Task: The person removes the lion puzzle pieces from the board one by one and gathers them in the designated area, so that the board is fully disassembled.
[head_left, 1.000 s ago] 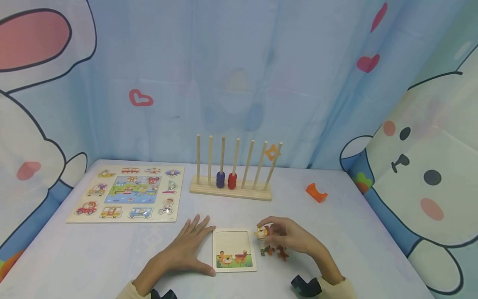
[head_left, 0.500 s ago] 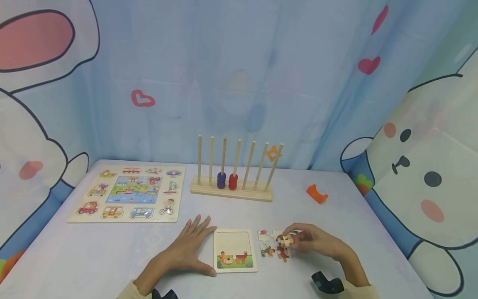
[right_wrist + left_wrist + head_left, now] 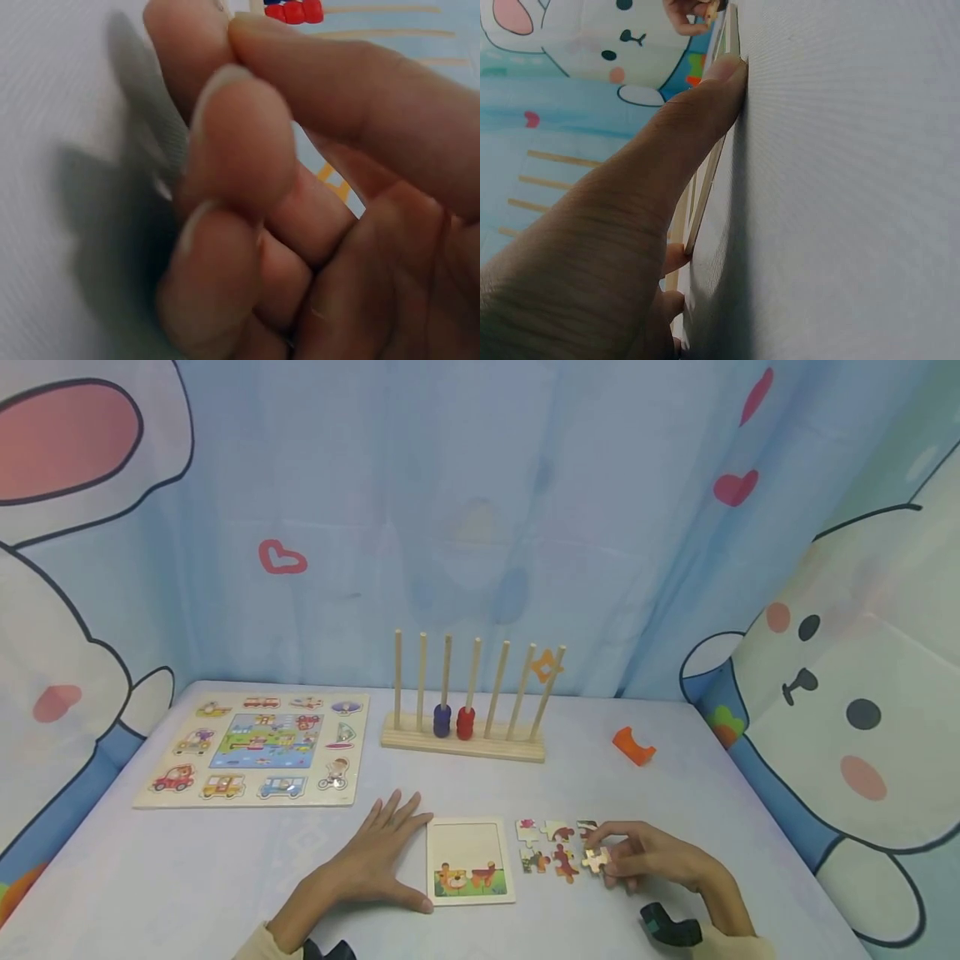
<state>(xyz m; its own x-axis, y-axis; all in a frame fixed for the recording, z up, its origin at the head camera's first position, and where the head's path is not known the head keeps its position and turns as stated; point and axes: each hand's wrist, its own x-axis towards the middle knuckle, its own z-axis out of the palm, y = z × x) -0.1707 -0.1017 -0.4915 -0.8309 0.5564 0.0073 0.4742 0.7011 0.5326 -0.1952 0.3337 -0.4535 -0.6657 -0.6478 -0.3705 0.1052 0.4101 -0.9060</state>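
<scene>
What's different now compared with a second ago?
The right grip moved rightward, away from the tray, carrying a puzzle piece and uncovering more of the loose pieces. No letting go shows. Unchanged: the left grip against the tray's left side, the animal pieces inside it, the peg stand and the orange block.

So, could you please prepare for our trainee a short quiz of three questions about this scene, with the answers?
1. Multiple choice: what does the right hand hold?
a) nothing
b) a puzzle piece
c) a red bead
2. True or false: in the head view, the orange block lies to the left of the peg rack.
3. Count: how many pegs stand on the peg rack?

Key: 1. b. 2. False; it lies to the right. 3. Seven.
</scene>
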